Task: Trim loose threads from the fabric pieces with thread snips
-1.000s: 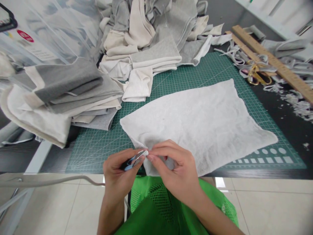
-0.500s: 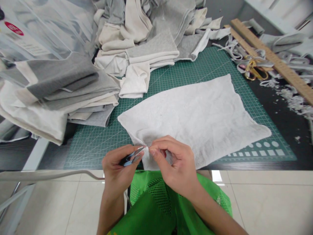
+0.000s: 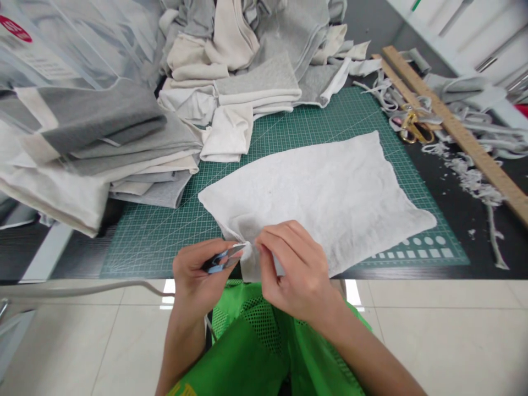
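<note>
A white piece of cloth [image 3: 313,192] lies spread out, its near left edge gathered up in a small peak. My left hand [image 3: 200,275] is closed around small thread snips [image 3: 223,260] with a blue and dark handle. Their metal tips point right, at the gathered edge, which the left fingertips also touch. Just right of the tips, my right hand [image 3: 295,269] is closed in a pinch over the cloth. What is between its fingertips, if anything, is too small to make out.
Under the cloth is a green cutting mat [image 3: 148,236]. Folded grey and cream fabrics [image 3: 144,137] are stacked at left, with more fabric pieces [image 3: 264,55] behind. At right lie gold-handled scissors [image 3: 412,129], a wooden ruler [image 3: 449,115] and white scraps [image 3: 474,176].
My right fingertips have moved slightly right, away from the gathered edge and the snips' tips. The left hand still holds the snips at the edge. The whole view has shifted a little.
</note>
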Motion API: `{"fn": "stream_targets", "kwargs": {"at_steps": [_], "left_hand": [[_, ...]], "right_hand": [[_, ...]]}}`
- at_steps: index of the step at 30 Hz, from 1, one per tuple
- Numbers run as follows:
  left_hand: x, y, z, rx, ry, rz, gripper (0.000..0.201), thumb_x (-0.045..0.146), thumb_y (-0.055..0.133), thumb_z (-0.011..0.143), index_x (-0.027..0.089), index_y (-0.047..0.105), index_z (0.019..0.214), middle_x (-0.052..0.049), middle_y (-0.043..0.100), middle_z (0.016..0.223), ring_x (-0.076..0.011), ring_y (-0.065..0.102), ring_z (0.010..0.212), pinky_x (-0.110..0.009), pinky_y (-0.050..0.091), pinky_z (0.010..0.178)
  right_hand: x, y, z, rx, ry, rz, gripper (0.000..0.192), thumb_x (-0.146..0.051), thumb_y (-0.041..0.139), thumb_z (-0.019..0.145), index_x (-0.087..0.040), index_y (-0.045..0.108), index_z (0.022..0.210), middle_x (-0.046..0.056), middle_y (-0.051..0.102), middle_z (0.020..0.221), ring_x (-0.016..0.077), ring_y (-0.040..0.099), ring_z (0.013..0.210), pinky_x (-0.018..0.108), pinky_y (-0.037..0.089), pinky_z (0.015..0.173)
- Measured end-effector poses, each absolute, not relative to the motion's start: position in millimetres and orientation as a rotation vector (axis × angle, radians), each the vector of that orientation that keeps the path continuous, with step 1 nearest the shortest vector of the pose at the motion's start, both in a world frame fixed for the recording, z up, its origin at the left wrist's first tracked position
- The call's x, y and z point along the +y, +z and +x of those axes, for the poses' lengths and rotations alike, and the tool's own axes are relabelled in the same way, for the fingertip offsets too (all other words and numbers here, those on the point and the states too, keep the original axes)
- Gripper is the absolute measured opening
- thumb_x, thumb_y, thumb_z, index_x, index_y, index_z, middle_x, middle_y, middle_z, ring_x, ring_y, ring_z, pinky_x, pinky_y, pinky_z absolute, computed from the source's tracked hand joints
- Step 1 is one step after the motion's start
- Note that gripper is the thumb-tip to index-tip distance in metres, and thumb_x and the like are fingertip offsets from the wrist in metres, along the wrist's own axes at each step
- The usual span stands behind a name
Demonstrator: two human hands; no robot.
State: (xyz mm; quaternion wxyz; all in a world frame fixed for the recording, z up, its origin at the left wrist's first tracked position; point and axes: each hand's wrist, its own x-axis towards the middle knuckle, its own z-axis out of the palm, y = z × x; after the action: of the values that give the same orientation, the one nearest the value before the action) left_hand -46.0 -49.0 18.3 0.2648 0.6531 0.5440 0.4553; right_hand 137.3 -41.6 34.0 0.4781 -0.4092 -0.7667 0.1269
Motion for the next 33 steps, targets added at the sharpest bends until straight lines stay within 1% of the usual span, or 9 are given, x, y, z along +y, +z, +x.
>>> {"fn": "stream_targets", "kwargs": {"at_steps": [7,13,17,21,24,27,29,31,33], "left_hand": [[-45.2,25.5,-43.6,1.453,1.196,1.762,0.008,0.022,0.076,0.080,0.021,0.078,0.072,0.001,0.067,0.059,-0.0093,0.054,0.048,-0.021,0.044,0.047],[-43.8,25.7,-44.0,1.474,1.206,1.745,0.015,0.025,0.075,0.079,0.018,0.075,0.066,0.001,0.063,0.054,-0.0089,0.051,0.046,-0.020,0.042,0.044],[-43.9,26.4,-42.9,1.481,1.186,1.741,0.011,0.023,0.076,0.078,0.019,0.077,0.068,0.001,0.066,0.057,-0.0088,0.053,0.047,-0.019,0.043,0.045],[-44.6,26.0,-40.6,1.521,1.174,1.712,0.010,0.024,0.076,0.078,0.018,0.078,0.070,0.001,0.067,0.058,-0.0091,0.055,0.047,-0.019,0.044,0.045],[-45.5,24.4,-38.8,1.546,1.171,1.681,0.008,0.026,0.075,0.080,0.019,0.080,0.079,0.000,0.072,0.064,-0.0110,0.061,0.051,-0.019,0.049,0.049],[-46.7,22.4,-37.8,1.567,1.181,1.648,0.012,0.027,0.074,0.082,0.021,0.081,0.090,-0.002,0.078,0.077,-0.0142,0.070,0.064,-0.022,0.056,0.060],[-48.4,21.6,-37.9,1.558,1.190,1.642,0.015,0.027,0.075,0.082,0.023,0.081,0.095,-0.002,0.078,0.082,-0.0141,0.070,0.069,-0.023,0.057,0.064],[-51.6,22.7,-38.2,1.526,1.208,1.637,0.020,0.026,0.075,0.083,0.026,0.080,0.102,0.001,0.073,0.075,-0.0103,0.062,0.062,-0.020,0.051,0.058],[-56.2,27.8,-38.4,1.482,1.271,1.587,0.028,0.025,0.073,0.085,0.029,0.077,0.113,0.005,0.058,0.062,-0.0069,0.047,0.052,-0.019,0.039,0.049]], "right_hand": [[-35.6,44.9,151.8,-1.872,0.269,-1.049,0.016,-0.003,0.055,0.090,-0.017,0.061,0.096,0.009,0.069,0.087,0.0210,0.060,0.081,0.038,0.053,0.070],[-36.4,50.6,152.0,-1.762,0.597,-1.035,0.014,-0.007,0.054,0.093,-0.019,0.060,0.091,0.004,0.066,0.084,0.0168,0.060,0.081,0.033,0.052,0.071],[-35.6,50.1,152.8,-1.660,0.731,-1.052,0.012,-0.009,0.059,0.092,-0.020,0.061,0.088,0.000,0.066,0.081,0.0137,0.058,0.076,0.030,0.049,0.069],[-34.2,48.4,154.2,-1.593,0.888,-1.046,0.010,-0.013,0.061,0.092,-0.019,0.063,0.085,0.000,0.066,0.080,0.0121,0.059,0.074,0.027,0.049,0.067],[-33.8,48.0,154.4,-1.535,0.972,-1.033,0.011,-0.016,0.061,0.093,-0.019,0.063,0.083,0.000,0.066,0.080,0.0121,0.061,0.074,0.027,0.051,0.066],[-33.1,49.2,155.8,-1.500,1.004,-1.023,0.011,-0.017,0.060,0.094,-0.020,0.065,0.084,0.001,0.067,0.081,0.0125,0.063,0.074,0.026,0.052,0.065],[-32.2,50.9,158.1,-1.511,0.996,-1.027,0.012,-0.017,0.060,0.094,-0.020,0.066,0.084,0.001,0.068,0.081,0.0128,0.063,0.075,0.027,0.052,0.066],[-31.1,53.1,161.3,-1.554,0.961,-1.028,0.011,-0.016,0.061,0.094,-0.021,0.066,0.085,0.001,0.069,0.082,0.0135,0.063,0.076,0.029,0.052,0.068],[-30.1,55.8,164.6,-1.598,0.912,-1.022,0.011,-0.015,0.062,0.093,-0.021,0.066,0.085,0.000,0.069,0.082,0.0140,0.062,0.077,0.030,0.051,0.070]]}}
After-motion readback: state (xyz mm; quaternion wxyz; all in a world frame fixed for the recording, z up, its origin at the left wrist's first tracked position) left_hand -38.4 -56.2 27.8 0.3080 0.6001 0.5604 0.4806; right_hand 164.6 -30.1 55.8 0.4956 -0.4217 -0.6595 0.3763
